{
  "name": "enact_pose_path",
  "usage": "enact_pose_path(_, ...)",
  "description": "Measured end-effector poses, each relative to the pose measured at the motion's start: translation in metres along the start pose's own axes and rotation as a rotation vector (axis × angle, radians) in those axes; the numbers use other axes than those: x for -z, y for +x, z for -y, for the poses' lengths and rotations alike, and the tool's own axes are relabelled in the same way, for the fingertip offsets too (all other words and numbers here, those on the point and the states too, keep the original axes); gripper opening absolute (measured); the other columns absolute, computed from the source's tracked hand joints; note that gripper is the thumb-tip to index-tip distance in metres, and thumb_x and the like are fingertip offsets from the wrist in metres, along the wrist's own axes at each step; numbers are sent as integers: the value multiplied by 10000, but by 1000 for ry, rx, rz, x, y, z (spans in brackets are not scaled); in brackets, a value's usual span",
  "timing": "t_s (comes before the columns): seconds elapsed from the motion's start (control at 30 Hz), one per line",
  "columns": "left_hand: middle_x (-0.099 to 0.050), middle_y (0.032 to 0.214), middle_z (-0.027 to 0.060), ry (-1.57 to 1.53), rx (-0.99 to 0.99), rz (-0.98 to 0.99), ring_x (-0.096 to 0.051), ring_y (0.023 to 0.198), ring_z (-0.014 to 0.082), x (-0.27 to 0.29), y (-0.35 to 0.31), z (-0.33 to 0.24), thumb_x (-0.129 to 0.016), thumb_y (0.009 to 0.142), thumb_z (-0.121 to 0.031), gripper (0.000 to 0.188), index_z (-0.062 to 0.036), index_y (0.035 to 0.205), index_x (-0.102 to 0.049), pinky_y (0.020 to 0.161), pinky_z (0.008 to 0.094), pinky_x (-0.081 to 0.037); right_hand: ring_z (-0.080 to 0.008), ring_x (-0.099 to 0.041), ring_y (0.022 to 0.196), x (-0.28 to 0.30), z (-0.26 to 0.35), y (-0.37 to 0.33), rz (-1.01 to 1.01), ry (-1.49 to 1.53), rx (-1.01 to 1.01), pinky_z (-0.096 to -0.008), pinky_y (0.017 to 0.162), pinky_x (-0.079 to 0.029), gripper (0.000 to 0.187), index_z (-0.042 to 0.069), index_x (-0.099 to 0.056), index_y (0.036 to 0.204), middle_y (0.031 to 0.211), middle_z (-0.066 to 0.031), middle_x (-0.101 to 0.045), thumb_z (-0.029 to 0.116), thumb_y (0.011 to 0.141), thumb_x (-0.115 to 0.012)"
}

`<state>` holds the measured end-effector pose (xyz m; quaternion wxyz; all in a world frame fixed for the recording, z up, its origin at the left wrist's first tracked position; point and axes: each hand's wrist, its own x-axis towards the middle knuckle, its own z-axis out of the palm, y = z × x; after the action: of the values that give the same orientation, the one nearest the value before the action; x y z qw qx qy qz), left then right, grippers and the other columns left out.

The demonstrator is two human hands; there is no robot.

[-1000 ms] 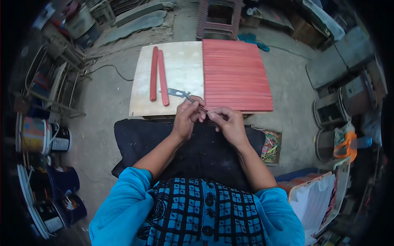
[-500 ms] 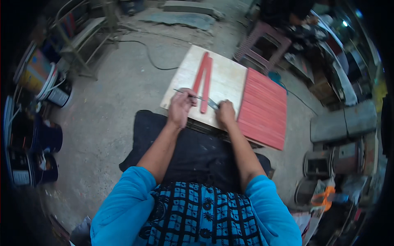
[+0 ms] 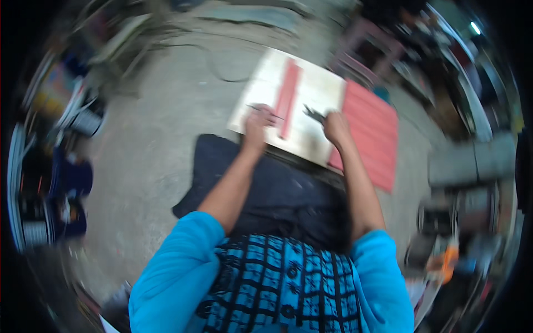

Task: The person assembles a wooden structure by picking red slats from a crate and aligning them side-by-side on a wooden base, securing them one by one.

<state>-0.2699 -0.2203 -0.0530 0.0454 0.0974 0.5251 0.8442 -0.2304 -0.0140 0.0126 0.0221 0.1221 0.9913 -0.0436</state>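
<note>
A pale wooden board [image 3: 311, 139] rests in front of my knees. Over its left part, my left hand [image 3: 259, 123] is closed on a thin dark rod [image 3: 253, 107] that sticks out on both sides of the fingers. Beside that hand, two narrow red strips [image 3: 287, 97] lie nearly side by side on the board. My right hand [image 3: 336, 127] is wrapped round a flat dark tool [image 3: 315, 114] with a paler tip; motion blur hides its exact kind. A red slatted surface [image 3: 369, 130] covers the right end of the board, near my right hand.
A plastic stool [image 3: 366, 50] stands beyond the board, near a person in dark clothing. Paint buckets [image 3: 72, 177] line the left side. Grey containers [image 3: 466, 164] and an orange item [image 3: 444, 261] are at the right. A dark cable [image 3: 214, 69] runs across the concrete floor.
My right hand has moved up and to the right with the tool, away from my left hand and the rod. The whole view has shifted and blurred.
</note>
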Motion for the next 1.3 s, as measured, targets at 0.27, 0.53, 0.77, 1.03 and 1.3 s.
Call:
enact_pose_path(0.27, -560, 818, 82, -57, 177, 250, -566, 701, 130, -69, -33, -4, -427, 916, -123, 143, -11, 922, -515, 663, 250, -479, -182, -626, 648, 29, -132, -150, -455, 1198, -428, -291, 519, -503, 178, -42, -530, 885, 788, -146, -631, 129, 896, -481)
enact_pose_path(0.53, -580, 723, 93, 259, 116, 715, -604, 669, 141, -178, -97, 55, -429, 905, -90, 135, 8, 896, -522, 615, 250, -492, -149, -603, 583, -47, -177, -234, -584, 1576, -784, -255, 473, -489, 179, -26, -498, 975, 771, -125, -621, 138, 916, -458)
enact_pose_path(0.77, -566, 716, 102, 476, -6, 899, -590, 641, 162, -226, -104, 102, -451, 869, -64, 110, 20, 853, -520, 583, 286, -472, -142, -573, 527, -47, -185, -249, -714, 1654, -782, -246, 445, -469, 179, -23, -489, 985, 724, -112, -601, 139, 917, -455)
enact_pose_path(1.03, -534, 759, 152, 578, -216, 1091, -576, 646, 237, -243, -107, 119, -451, 844, -49, 99, 36, 839, -503, 606, 335, -454, -159, -586, 538, -45, -190, -261, -682, 1697, -757, -261, 470, -487, 205, -31, -483, 960, 733, -123, -597, 168, 912, -485)
enact_pose_path(1.3, -541, 803, 142, 663, -383, 1196, -572, 688, 226, -240, -104, 116, -460, 866, -68, 115, 36, 861, -509, 656, 322, -451, -167, -593, 527, -38, -185, -266, -560, 1757, -831, -240, 427, -487, 195, -12, -487, 988, 743, -118, -603, 167, 923, -448)
